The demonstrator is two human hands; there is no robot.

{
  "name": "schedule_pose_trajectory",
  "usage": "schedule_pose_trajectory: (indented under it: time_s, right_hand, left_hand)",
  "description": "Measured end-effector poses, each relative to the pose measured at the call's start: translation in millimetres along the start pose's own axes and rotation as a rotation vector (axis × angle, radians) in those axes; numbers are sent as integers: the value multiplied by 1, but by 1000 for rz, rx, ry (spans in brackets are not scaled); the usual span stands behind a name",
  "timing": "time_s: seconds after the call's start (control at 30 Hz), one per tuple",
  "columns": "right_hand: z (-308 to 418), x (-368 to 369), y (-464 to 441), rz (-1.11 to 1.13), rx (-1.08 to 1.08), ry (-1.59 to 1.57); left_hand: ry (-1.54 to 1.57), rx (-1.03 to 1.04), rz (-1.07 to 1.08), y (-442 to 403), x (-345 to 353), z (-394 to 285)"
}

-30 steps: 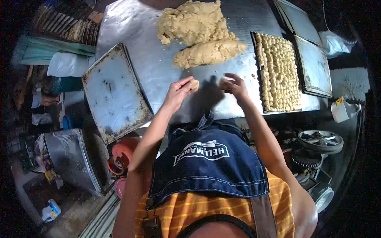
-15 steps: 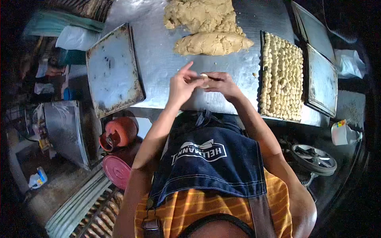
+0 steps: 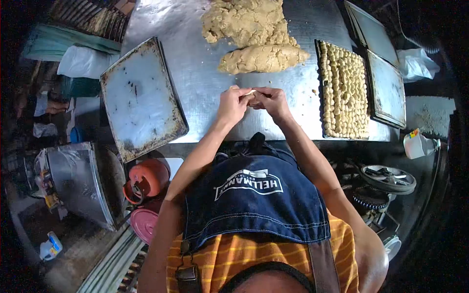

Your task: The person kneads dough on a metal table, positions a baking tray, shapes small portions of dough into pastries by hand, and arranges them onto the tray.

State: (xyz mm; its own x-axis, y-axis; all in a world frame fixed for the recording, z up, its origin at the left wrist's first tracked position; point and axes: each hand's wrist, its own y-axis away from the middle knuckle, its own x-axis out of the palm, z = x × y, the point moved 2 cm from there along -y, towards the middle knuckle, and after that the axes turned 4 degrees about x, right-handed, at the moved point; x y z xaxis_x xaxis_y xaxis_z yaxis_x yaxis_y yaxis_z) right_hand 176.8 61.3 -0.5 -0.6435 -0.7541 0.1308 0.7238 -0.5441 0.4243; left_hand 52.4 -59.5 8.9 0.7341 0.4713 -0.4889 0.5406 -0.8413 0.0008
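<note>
Close together over the near part of the metal table, my left hand [image 3: 231, 106] and my right hand [image 3: 274, 103] pinch a small piece of pale dough [image 3: 250, 92] between their fingertips. Fingers of both hands are closed and hide most of that piece. Beyond them lies a long loaf-shaped roll of dough [image 3: 264, 58], with a rough mound of the same dough [image 3: 244, 22] behind it. To the right of my right hand, a baking tray holds many rows of small dough pieces [image 3: 344, 90].
An upturned or bare worn baking sheet [image 3: 139, 97] overhangs the table's left front edge. More baking sheets [image 3: 387, 90] rest at the right. The metal table [image 3: 195, 88] has scattered crumbs. Below left stand a red gas cylinder [image 3: 149, 178] and a pink lid [image 3: 144, 224]; a wheel [image 3: 388, 178] is at lower right.
My left hand's fingers, raised and spread before, have closed onto the dough piece beside my right hand. The view has shifted slightly.
</note>
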Motion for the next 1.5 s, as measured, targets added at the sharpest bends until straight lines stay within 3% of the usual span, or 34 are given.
schedule_pose_trajectory:
  time_s: [0.13,0.17,0.3,0.33,0.47,0.67,0.8,1.0,1.17,1.33,1.47,1.5]
  right_hand:
    - [-13,-8,-8,-38,34,-2]
    - [-13,-12,-11,-24,26,-7]
    - [-15,-33,-11,247,-246,553]
    - [-10,-38,-9,247,-250,549]
    - [12,-53,1,100,-288,665]
    - [20,-42,4,43,-490,736]
    - [15,-26,-5,68,-166,758]
    - [24,-5,8,-45,-275,593]
    - [31,-1,21,-293,-370,861]
    - [8,-40,9,-9,-141,458]
    - [4,-65,15,572,232,888]
    - [-3,-72,13,571,227,878]
  left_hand:
    - [-196,214,-134,2,26,6]
    - [-209,215,-143,0,25,4]
    - [-296,65,-75,2,27,-1]
    - [-301,67,-75,1,28,-6]
    - [566,-207,80,5,42,-18]
    - [74,-105,-18,15,35,-11]
    - [299,-295,28,21,23,-2]
    - [510,-179,23,17,15,28]
    - [750,-203,74,15,27,25]
    - [439,-292,206,14,31,1]
    - [-221,403,354,4,54,-28]
    - [-229,403,361,1,64,-33]
